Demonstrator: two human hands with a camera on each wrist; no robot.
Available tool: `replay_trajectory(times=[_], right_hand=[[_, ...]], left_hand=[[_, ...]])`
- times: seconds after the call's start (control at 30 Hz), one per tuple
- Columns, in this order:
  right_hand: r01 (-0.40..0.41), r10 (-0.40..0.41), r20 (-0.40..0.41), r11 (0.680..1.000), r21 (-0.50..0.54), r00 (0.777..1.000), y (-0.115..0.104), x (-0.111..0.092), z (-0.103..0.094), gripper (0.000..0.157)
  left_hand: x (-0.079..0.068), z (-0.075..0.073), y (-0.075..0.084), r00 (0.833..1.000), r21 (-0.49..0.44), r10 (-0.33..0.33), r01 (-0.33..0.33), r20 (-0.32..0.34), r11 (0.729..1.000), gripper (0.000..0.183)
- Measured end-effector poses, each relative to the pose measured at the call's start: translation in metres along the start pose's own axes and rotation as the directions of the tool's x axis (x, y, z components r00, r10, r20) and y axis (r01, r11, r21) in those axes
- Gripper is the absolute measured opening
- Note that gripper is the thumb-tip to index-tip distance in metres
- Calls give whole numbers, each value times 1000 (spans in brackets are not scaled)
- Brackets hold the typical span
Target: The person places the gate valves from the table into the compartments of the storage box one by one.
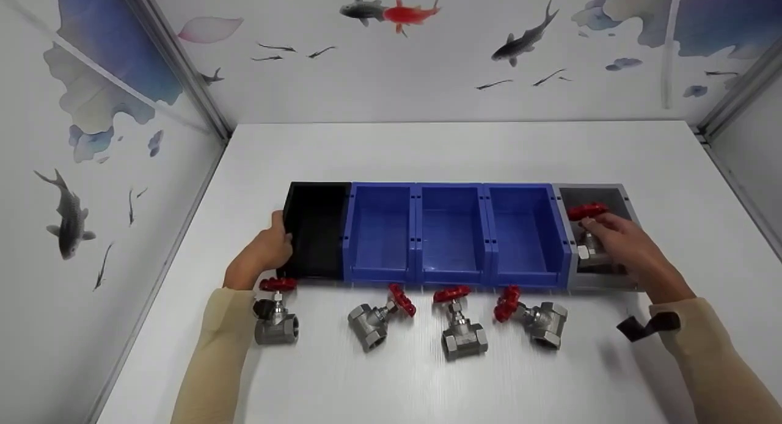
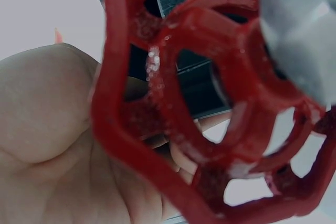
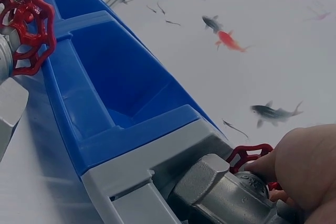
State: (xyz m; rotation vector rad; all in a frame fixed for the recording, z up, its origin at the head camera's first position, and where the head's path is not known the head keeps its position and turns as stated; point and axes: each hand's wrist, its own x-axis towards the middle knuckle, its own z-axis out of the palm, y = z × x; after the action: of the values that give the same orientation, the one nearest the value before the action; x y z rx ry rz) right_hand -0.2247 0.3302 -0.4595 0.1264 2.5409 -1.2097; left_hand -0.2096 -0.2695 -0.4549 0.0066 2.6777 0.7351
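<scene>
A red-handled valve point(image 1: 588, 228) is held by the right hand point(image 1: 623, 244) inside the grey bin point(image 1: 626, 198) at the right end of the row, handwheel pointing away from the person. The black bin point(image 1: 314, 228) at the far end is steadied by the left hand point(image 1: 269, 250), fingers curled on its outer wall. Four more valves point(image 1: 455, 326) are lined up on the surface point(image 1: 427, 149) before the bins, all lying between the two hands.

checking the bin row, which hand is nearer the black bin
Left. The left hand grips the outer wall of the black bin at the row's left end. The right hand is at the far end, holding a valve in the grey bin.
</scene>
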Motion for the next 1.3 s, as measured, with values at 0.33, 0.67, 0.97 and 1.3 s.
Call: replay_trajectory(times=[0.33,0.67,0.97,1.3], right_hand=[[3,-3,-7,1000,-16,1000,3,4,1,63],[-13,13,-19,1000,-28,1000,6,7,3,71],[11,-12,-18,999,-40,1000,7,7,5,65],[26,-26,-13,1000,3,1000,9,10,6,60]], left_hand=[[0,0,0,1000,0,-5,5,2,1000,54],[0,0,1,1000,-1,-5,5,1,1000,56],[-2,0,2,1000,-5,-4,4,-3,1000,55],[-1,-1,1,1000,4,-14,14,-9,1000,53]])
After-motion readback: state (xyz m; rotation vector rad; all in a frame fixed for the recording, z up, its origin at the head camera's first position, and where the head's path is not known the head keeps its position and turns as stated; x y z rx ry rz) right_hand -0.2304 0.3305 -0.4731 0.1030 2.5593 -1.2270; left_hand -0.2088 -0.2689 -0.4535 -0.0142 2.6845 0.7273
